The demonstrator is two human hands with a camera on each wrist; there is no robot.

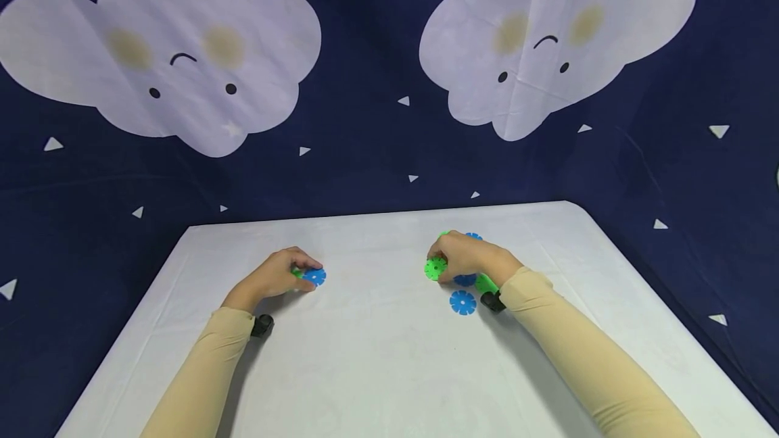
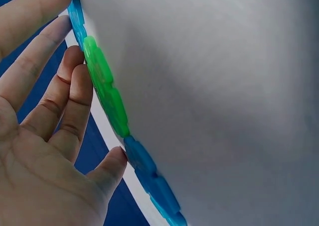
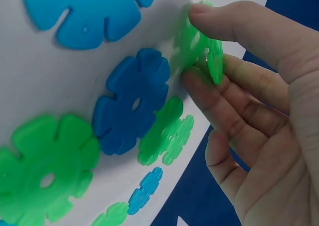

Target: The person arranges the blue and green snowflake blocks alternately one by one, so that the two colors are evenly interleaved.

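Now your right hand (image 1: pixel 464 253) closely pinches a green disc (image 1: pixel 432 265); your half-curled left hand (image 1: pixel 276 274) touches a blue disc (image 1: pixel 318 280), whether gripping I can't tell.

A white table (image 1: pixel 365 370) carries flat, notched discs: at the left, a green disc (image 1: pixel 296 274) beside a blue disc (image 1: pixel 315 277); at the right, green discs (image 1: pixel 485 284) and blue discs (image 1: pixel 465 280) grouped closely, 1 blue flower-shaped disc (image 1: pixel 463 308) nearest.

At least five blue flower discs (image 1: pixel 463 303) and at least five green flower discs (image 1: pixel 435 268) are being shown, some being partly hidden. Two hands (image 1: pixel 276 276) (image 1: pixel 467 254), two sleeves (image 1: pixel 203 370), two white clouds (image 1: pixel 189 26), and one white table (image 1: pixel 365 363) are also being seen.
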